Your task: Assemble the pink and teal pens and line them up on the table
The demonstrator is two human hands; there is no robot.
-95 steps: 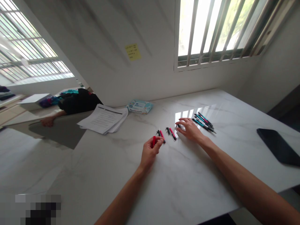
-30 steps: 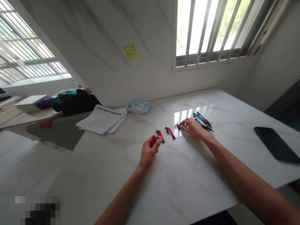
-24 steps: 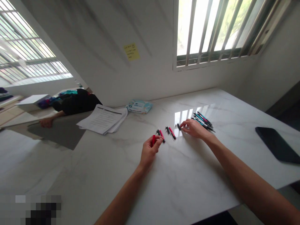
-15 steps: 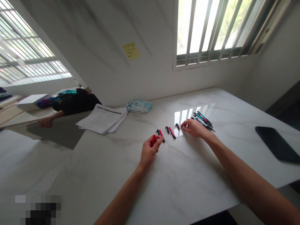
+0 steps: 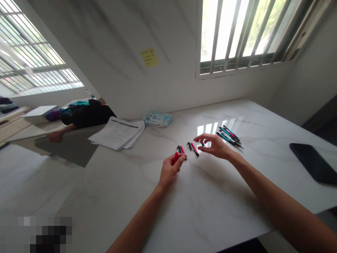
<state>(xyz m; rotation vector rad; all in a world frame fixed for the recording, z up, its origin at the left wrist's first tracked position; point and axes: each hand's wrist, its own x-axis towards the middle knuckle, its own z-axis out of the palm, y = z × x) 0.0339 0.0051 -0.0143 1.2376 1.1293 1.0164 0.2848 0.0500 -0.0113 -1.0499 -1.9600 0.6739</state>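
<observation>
In my left hand (image 5: 171, 168) a red pen barrel (image 5: 175, 158) is gripped between thumb and fingers. My right hand (image 5: 213, 146) hovers just over the table, its thumb and fingers apart and holding nothing I can see. Under its fingers lie a dark pen part and a thin refill (image 5: 206, 150), partly covered. Between the hands is a group of pen parts (image 5: 194, 149), with a red-and-black barrel, a black piece and a thin refill. A similar group of parts (image 5: 181, 148) lies right by my left fingertips. Several whole pens (image 5: 229, 137), blue, red and black, rest beyond my right hand.
A dark phone (image 5: 313, 162) lies at the table's right. Printed papers (image 5: 116, 133) and a light-blue wipes packet (image 5: 158, 119) sit by the wall. Another person's hand (image 5: 55, 136) rests on a grey panel at left. A yellow note (image 5: 149, 57) sticks to the wall.
My right hand has shifted left from the refill, and its fingers have spread apart. My left hand still grips the red barrel in nearly the same place.
</observation>
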